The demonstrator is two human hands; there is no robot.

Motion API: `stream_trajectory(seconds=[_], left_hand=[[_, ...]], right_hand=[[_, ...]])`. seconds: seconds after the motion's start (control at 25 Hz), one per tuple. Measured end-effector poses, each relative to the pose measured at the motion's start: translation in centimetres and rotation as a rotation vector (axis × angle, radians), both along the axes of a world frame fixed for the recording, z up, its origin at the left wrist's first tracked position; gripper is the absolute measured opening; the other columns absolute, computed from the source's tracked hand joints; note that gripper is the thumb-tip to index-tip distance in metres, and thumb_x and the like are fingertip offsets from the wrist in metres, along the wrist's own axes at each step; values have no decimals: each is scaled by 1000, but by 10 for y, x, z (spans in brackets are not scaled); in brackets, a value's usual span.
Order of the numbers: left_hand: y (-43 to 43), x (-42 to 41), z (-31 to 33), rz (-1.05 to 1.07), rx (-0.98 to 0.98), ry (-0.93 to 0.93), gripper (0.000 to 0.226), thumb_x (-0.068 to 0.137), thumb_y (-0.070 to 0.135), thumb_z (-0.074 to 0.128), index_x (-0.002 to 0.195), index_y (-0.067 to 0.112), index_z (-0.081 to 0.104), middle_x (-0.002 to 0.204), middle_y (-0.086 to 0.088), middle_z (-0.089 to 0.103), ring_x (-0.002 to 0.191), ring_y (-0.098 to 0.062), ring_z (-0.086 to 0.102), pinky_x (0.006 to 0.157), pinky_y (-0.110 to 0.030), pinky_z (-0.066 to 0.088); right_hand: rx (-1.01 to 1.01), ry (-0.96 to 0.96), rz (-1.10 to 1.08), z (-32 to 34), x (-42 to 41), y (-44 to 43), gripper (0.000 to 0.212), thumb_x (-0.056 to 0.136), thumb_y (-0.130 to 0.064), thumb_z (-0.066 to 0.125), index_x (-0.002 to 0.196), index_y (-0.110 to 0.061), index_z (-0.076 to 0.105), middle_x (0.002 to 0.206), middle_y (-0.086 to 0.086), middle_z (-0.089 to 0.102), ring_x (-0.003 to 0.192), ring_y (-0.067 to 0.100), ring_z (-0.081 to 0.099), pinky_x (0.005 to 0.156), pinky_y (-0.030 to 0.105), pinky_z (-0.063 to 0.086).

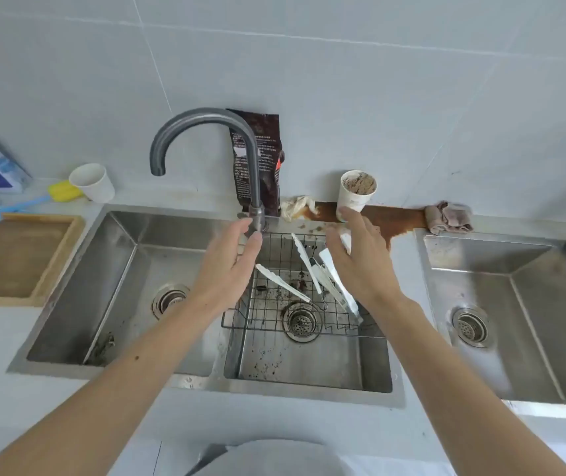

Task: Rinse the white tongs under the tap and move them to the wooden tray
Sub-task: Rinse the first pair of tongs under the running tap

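Your hands over the sink
Left hand [231, 261] and right hand [357, 255] spread, empty; white tongs [326, 274] seemingly lie in the wire rack [274, 314].

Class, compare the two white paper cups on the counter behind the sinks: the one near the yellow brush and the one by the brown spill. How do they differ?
The left white paper cup looks empty; the right white paper cup is filled with brownish-grey residue. The left one leans, mouth tipped toward the camera; the right one stands nearly upright. The left one sits on clean counter beside the yellow brush; the right one stands at the brown spill. Both are plain white tapered cups.
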State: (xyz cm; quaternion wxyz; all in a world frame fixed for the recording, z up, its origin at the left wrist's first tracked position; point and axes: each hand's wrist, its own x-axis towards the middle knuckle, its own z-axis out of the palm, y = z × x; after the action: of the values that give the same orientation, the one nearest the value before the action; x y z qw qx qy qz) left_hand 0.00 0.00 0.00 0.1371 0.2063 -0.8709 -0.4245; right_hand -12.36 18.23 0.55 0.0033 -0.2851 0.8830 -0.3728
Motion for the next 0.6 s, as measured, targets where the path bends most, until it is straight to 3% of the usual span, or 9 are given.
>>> stream_trajectory(seconds=[0.16,0.24,0.36,0.52,0.6], left_hand=[[21,-13,-25,86,219,-109,46,103,41,40,143,19,42,139,5,53,121,-1,49,91,-7,32],[30,-20,-43,113,291,-156,45,103,41,40,143,20,42,136,7,53,115,1,49,81,-3,31],[34,-34,-68,133,365,-204,45,102,41,41,142,21,43,136,6,54,114,-1,50,83,-6,32],[34,-53,-105,131,473,-299,44,99,46,43,139,26,45,135,6,56,117,-6,53,96,-25,38],[32,-64,-123,132,516,-361,43,98,48,44,136,28,48,132,7,57,115,-7,54,96,-29,40]], right_hand=[[40,-239,14,-36,-15,9,40,101,-34,42,137,-19,48,133,1,59,123,17,54,100,36,44],[53,-322,37,-55,-19,9,39,102,-31,43,136,-16,50,130,2,61,121,17,56,100,34,46],[40,-415,23,-80,-26,6,40,102,-29,43,138,-12,50,132,4,60,120,18,57,101,38,48],[85,-501,-12,-107,-31,-1,40,103,-26,42,139,-11,49,130,5,61,108,16,59,82,22,48],[117,-520,-35,-120,-32,-4,39,103,-25,42,139,-12,50,128,4,61,111,19,60,85,27,51]])
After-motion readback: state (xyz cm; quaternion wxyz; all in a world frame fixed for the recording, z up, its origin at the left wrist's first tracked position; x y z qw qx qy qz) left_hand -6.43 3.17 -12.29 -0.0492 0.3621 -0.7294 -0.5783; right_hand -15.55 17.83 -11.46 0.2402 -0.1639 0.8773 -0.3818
